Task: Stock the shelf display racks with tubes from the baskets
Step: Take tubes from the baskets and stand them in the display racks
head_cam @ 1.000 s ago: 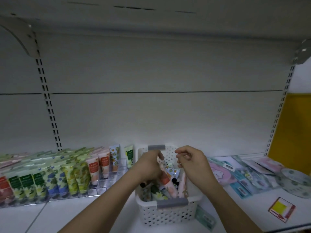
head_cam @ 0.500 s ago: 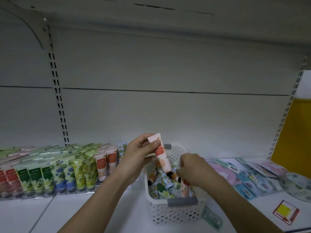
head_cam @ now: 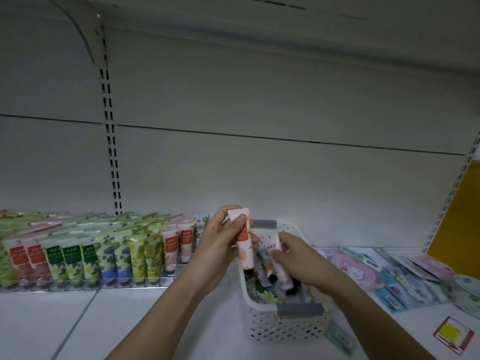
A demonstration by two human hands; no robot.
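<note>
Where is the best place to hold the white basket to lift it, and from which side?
Probably the grey near handle of the white basket, taken from above on the person's side. It is a padded bar along the rim, unobstructed, while both hands already work over the tubes inside.

Non-task stuff: flat pastel sachet packs [head_cam: 368, 266] in pink, blue and white, spread overlapping on the white shelf board [head_cam: 130, 328], right side. Round green-patterned disc [head_cam: 467, 284] at far right edge, partly cut off. Red-bordered card with yellow square [head_cam: 453, 335] lying flat near front right. Small pale green tag [head_cam: 340, 339] in front of it, further left. Yellow panel [head_cam: 459, 224] behind. White perforated upright strip [head_cam: 110, 126] on the back wall.
</note>
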